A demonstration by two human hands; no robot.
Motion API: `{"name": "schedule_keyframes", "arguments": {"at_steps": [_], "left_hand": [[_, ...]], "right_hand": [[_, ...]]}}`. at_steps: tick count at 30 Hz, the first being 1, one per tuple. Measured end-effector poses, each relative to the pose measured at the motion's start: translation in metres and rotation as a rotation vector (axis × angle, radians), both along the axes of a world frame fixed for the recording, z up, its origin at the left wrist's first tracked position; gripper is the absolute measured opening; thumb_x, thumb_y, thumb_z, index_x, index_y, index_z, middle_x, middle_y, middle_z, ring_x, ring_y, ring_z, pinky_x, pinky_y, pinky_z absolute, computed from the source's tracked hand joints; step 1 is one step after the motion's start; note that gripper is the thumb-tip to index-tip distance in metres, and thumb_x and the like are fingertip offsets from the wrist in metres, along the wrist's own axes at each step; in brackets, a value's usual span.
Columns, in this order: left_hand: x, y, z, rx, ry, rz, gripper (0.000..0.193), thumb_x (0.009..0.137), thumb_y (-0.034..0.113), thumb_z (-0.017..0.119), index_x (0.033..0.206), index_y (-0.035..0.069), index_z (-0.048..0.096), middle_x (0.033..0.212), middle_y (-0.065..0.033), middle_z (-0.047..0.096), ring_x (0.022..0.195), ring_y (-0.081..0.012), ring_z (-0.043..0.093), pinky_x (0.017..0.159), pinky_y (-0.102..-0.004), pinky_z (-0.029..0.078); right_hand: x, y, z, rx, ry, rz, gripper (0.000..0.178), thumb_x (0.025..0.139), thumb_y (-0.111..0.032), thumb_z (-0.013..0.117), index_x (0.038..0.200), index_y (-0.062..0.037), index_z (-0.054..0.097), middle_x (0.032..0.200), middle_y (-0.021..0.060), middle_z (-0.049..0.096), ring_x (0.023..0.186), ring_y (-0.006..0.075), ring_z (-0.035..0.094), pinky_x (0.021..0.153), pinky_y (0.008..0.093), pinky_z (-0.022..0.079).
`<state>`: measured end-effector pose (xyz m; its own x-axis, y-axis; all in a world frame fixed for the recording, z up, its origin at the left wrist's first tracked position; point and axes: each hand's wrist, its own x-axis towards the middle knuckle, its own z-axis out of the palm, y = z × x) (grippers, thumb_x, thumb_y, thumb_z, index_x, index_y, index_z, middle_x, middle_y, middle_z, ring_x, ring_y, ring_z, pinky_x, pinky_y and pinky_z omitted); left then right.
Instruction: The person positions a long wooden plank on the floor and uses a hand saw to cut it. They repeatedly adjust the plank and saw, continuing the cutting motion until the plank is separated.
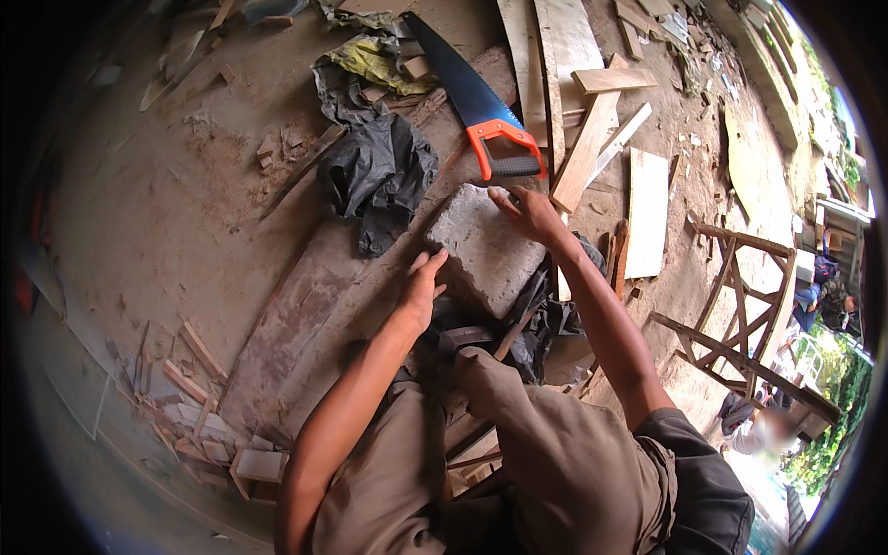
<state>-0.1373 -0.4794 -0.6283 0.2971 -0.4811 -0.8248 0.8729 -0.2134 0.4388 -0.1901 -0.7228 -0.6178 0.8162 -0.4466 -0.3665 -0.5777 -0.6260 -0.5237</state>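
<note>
A rough grey concrete block [483,254] lies in front of my knees, between my two hands. My left hand [424,289] presses its fingertips on the block's left edge. Over the block's far right corner, my right hand [532,220] is bent with its fingers on the top and edge. I cannot tell whether the block is lifted or resting. Just beyond it lies a handsaw [472,88] with a dark blade and an orange and black handle. Crumpled black plastic [381,171] is at the block's far left, and more black plastic [546,324] shows under its near right side.
Wooden boards and offcuts [587,153] lie to the far right, one crossing another. A wide plank [310,310] runs along the left. Scrap wood [208,407] is piled at the near left. A wooden frame [740,305] stands at right, with a person [763,430] beyond it.
</note>
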Motion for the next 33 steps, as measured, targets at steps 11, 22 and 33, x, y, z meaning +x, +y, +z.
{"name": "schedule_keyframes", "arguments": {"at_steps": [11, 22, 33], "left_hand": [[-0.024, 0.016, -0.002, -0.010, -0.050, -0.055, 0.064, 0.086, 0.049, 0.062, 0.138, 0.015, 0.047, 0.139, -0.0053, 0.048, 0.128, -0.0203, 0.041, 0.104, -0.0452, 0.028], [0.038, 0.086, 0.017, -0.080, -0.137, 0.039, 0.037, 0.095, 0.039, 0.054, 0.119, 0.011, 0.061, 0.108, -0.0009, 0.064, 0.097, -0.0120, 0.058, 0.084, -0.0304, 0.046], [-0.001, 0.202, -0.017, 0.239, 0.128, 1.250, 0.079, 0.095, 0.039, 0.053, 0.146, -0.007, 0.015, 0.138, -0.0210, 0.040, 0.130, -0.0298, 0.041, 0.112, -0.0467, 0.031]], "right_hand": [[-0.002, 0.006, 0.033, 0.262, -0.012, 0.008, 0.064, 0.083, -0.056, 0.069, 0.103, 0.0021, 0.053, 0.092, 0.0118, 0.057, 0.091, 0.0204, 0.055, 0.081, 0.0347, 0.045], [0.008, 0.019, 0.055, 0.297, 0.191, 0.069, 0.078, 0.077, -0.054, 0.074, 0.126, 0.0020, 0.052, 0.119, 0.0196, 0.060, 0.113, 0.0258, 0.056, 0.097, 0.0361, 0.042], [0.006, 0.038, 0.110, 0.623, -0.218, -0.319, 0.054, 0.091, -0.032, 0.066, 0.130, 0.0024, 0.050, 0.116, 0.0140, 0.062, 0.101, 0.0202, 0.062, 0.085, 0.0326, 0.051]]}}
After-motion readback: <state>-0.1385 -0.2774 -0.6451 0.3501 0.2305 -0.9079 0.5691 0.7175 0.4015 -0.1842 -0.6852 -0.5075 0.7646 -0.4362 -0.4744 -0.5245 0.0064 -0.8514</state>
